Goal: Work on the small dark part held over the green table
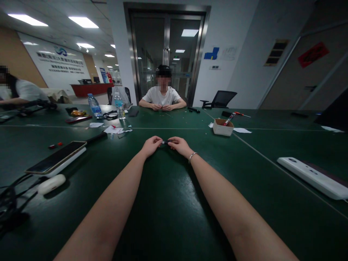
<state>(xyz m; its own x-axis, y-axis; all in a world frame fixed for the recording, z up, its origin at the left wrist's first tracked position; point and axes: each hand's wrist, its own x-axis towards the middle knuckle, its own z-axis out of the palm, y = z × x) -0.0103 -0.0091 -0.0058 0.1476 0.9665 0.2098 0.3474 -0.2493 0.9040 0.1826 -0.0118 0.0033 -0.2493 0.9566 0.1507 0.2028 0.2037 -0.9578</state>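
A small dark object with a shiny light end [165, 142] is held just above or on the green table; it is too small to make out its kind. The fingers of my left hand [151, 146] pinch its left end. From the other side, my right hand [180, 146], with a silver bracelet [192, 156] at the wrist, grips the darker right end. Both hands are closed, and the fingertips hide much of the object.
A phone [58, 156] on a white block and a white oval case [51, 184] lie left, near black cables [12, 199]. Farther off are bottles [119, 105], papers [112, 129] and a small box [223, 127]. A power strip [312, 175] lies right. A person [163, 96] sits opposite.
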